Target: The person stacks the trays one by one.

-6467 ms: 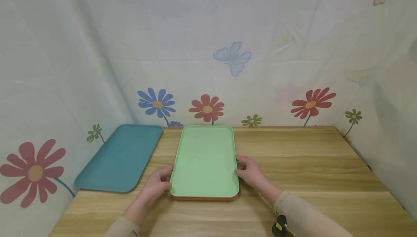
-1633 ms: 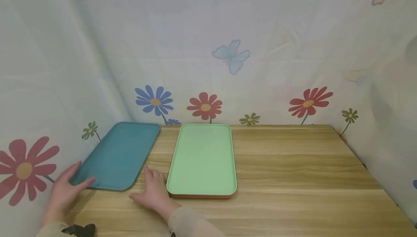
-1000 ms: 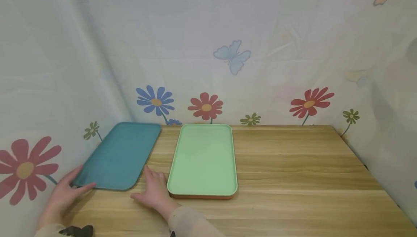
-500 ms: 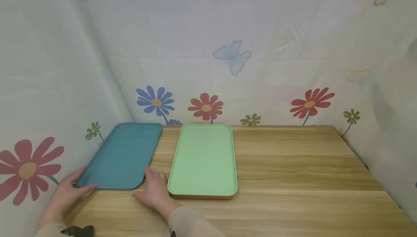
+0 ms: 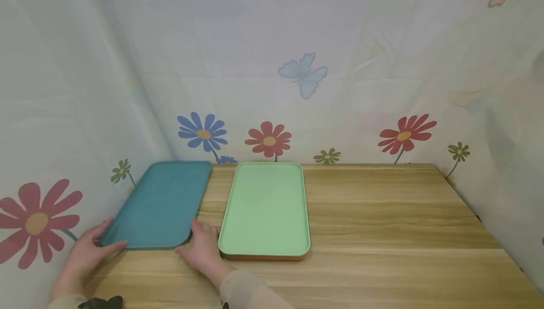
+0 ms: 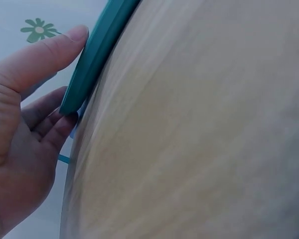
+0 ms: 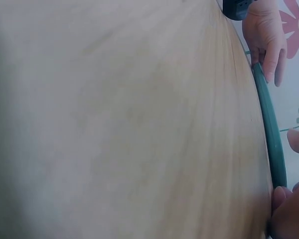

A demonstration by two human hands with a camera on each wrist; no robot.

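A teal tray (image 5: 159,205) lies at the left of the table. At its near left corner my left hand (image 5: 85,252) grips the edge; in the left wrist view its thumb (image 6: 55,55) lies over the rim and fingertips tuck beneath. My right hand (image 5: 203,247) holds the near right corner, between the two trays. In the right wrist view its fingertips meet the tray's edge low down, the thumb apart above; most of that hand is cut off. A light green tray (image 5: 265,210) sits on an orange tray (image 5: 265,257), of which only a thin rim shows.
The wooden table (image 5: 382,224) extends to the right. Printed curtains (image 5: 272,39) stand behind it and along its sides, close to the teal tray's left edge. A black device (image 5: 102,302) sits by the left wrist.
My hands have left the green tray and moved left to the teal one. Within the last second its near end has shifted slightly right, meeting my right hand. The green tray has stayed.
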